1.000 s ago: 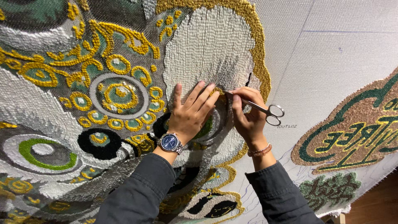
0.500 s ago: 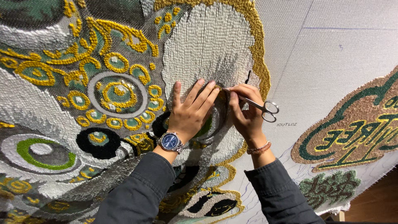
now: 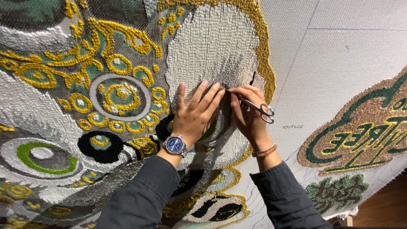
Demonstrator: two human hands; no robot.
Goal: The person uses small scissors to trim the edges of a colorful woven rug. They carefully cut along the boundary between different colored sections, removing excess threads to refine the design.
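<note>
Right hand [image 3: 250,114] is gripping scissors [image 3: 254,106], left hand [image 3: 197,112] is lying open, flat on the mostly tufted rug [image 3: 63,106]; white backing [image 3: 339,55] is showing bare

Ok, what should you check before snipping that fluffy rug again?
1. Right hand grips the scissors: ok.
2. Left hand lies flat on the white tufted patch, holding it steady: ok.
3. Left fingertips clear of the scissor tips: not ok, they sit right beside them.
4. Blades open or closed: cannot tell, fingers hide them.
5. Wristwatch and dark sleeve clear of the cutting spot: ok.
</note>
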